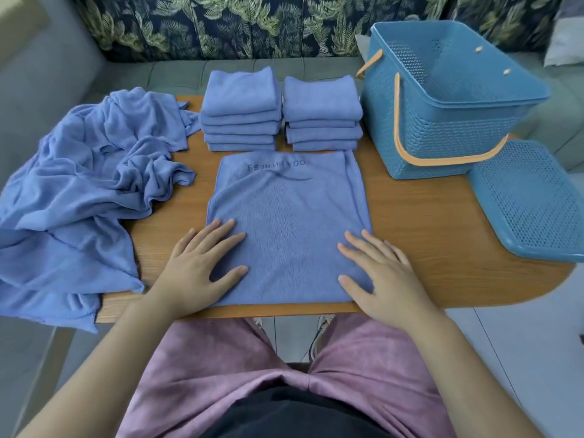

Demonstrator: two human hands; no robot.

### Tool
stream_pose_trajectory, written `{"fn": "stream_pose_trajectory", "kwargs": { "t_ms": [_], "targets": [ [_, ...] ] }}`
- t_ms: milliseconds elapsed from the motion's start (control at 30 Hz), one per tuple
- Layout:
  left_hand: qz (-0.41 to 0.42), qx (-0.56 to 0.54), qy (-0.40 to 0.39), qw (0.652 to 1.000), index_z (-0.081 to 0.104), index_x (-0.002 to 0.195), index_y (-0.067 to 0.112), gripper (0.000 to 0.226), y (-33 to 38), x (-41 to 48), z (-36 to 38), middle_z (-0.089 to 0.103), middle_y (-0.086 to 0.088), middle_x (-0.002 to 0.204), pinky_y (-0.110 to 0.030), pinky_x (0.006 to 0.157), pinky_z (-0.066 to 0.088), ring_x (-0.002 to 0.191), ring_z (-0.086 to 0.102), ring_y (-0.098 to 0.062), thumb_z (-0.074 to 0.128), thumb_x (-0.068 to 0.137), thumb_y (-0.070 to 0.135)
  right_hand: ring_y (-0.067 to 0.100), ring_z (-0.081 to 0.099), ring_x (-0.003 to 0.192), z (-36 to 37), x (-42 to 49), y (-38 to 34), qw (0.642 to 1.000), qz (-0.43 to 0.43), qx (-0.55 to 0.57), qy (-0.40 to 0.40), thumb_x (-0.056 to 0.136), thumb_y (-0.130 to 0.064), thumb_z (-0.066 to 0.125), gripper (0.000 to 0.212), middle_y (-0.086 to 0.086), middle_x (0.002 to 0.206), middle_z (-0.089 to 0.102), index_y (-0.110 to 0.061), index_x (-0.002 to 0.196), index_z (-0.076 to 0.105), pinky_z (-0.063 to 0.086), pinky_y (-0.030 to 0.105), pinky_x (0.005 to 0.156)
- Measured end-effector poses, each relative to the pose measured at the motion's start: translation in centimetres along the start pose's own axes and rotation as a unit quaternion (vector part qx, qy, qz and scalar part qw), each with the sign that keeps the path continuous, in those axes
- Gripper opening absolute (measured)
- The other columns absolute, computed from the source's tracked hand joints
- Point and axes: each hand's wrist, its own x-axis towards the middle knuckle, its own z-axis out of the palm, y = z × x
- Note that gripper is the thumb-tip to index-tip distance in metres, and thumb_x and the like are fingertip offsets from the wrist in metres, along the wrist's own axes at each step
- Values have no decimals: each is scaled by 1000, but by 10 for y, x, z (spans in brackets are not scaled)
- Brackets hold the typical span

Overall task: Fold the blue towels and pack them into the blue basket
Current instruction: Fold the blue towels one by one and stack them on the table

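Blue microfibre: a part-folded towel [289, 216] lies flat at the near edge of the wooden table [426, 235], with printed lettering at its far end. The left hand [202, 267] rests palm-down on the towel's near left corner. Its fingers [232, 240] are straight and spread, pointing toward the cloth's middle, and grip nothing. The right hand [379, 270] mirrors it on the near right corner, its fingers [350, 252] likewise straight, flat on the cloth and holding nothing. The towel thus lies under both sets of fingertips and spans the gap between the palms. Just beyond its far edge stand two stacks of folded towels, the left stack [241, 112] and the right stack [322, 115], side by side. A heap of unfolded towels [82, 191] covers the table's left end and hangs over its edge. The blue basket [442, 105], with orange handles, stands open at far right. Its perforated lid [531, 197] lies just beside it.
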Motion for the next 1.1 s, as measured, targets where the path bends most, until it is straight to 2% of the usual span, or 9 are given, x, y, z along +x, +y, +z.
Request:
{"fn": "stream_pose_trajectory", "kwargs": {
  "t_ms": [167,267,400,500,633,700,833,967,1100],
  "targets": [
    [10,-1,46,999,50,144,31,61,24,21,3,32,13,161,-41,126,2,153,14,-6,39,93,62,12,19,154,-4,21,-23,999,-4,-9,48,88,-56,46,56,-16,161,34,-32,136,60,23,40,120],
    [3,-1,11,1000,31,156,35,70,42,67,7,14,11,167,-35,125,-6,155,1,-9,29,94,66,15,9,156,0,67,-41,999,7,-13,43,95,-54,41,61,-11,166,25,-31,151,45,19,40,122],
    [-41,10,-28,999,17,158,42,78,50,95,24,3,10,168,-40,125,-5,156,-3,-17,14,88,75,14,-12,156,17,95,-41,996,55,-44,-59,98,-66,16,72,-11,170,-3,-35,162,11,-7,37,126],
    [-41,16,-15,999,17,158,44,73,51,79,32,1,13,168,-42,125,-6,156,-4,-16,16,91,75,14,-14,156,23,78,-38,997,43,-55,-44,92,-69,3,78,-11,169,-6,-35,162,9,-8,38,126],
    [-36,6,-10,999,19,158,43,71,54,54,34,2,15,167,-42,125,-7,155,-7,-14,21,93,73,17,-3,157,24,62,-44,999,25,-35,-28,95,-68,16,74,-10,170,4,-35,161,20,2,41,125],
    [-42,-7,-12,999,26,157,41,74,57,55,30,5,14,167,-42,125,-6,155,-6,-13,23,91,74,20,20,153,18,69,-42,1000,18,-13,13,94,-65,31,67,-8,166,26,-34,152,43,21,41,121],
    [-28,-50,20,998,43,148,30,71,64,93,24,21,11,165,-37,126,3,154,9,-9,32,90,69,25,55,114,4,124,-16,988,-6,-4,151,92,-41,54,35,-3,124,65,-21,115,72,47,40,96],
    [-27,-68,8,997,45,146,27,61,70,149,30,34,11,159,-36,120,20,149,25,-12,40,94,57,34,59,93,4,178,28,982,71,27,172,89,-33,60,28,6,102,63,-15,109,70,51,45,81],
    [-20,-9,62,998,59,129,22,44,72,190,36,56,8,128,-36,94,36,120,48,-22,49,94,47,27,55,89,13,184,43,967,100,96,212,88,-32,68,23,0,95,60,-18,107,68,48,42,81]
  ]
}}
